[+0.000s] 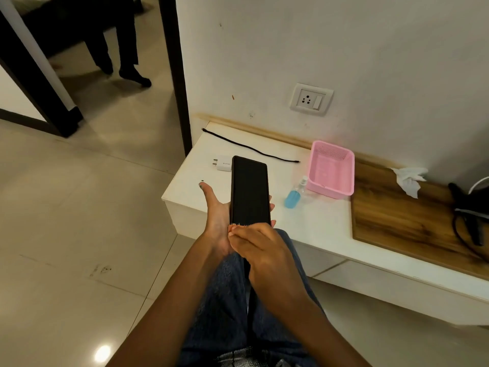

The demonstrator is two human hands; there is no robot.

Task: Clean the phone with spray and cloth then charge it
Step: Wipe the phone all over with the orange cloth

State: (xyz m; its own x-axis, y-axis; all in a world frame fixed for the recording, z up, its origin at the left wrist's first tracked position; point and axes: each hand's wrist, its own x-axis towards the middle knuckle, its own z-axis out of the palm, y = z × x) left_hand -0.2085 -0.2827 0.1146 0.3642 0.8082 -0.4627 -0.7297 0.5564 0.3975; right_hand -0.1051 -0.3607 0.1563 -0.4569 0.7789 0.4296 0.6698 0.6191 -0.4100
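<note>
A black phone with a dark screen lies face up in my left hand; its fingertips curl round the phone's right edge and the thumb sticks out to the left. My right hand covers the phone's near end, its fingers bent over a small peach cloth of which only a frayed edge shows. A small spray bottle with blue liquid lies on the white ledge, right of the phone. A white charger plug and a black cable lie on the ledge beyond the phone. A wall socket sits above.
A pink plastic basket stands beside the bottle. Further right there is a wooden board, a crumpled white tissue and black straps. A person's legs stand in the doorway at upper left. Tiled floor lies to the left.
</note>
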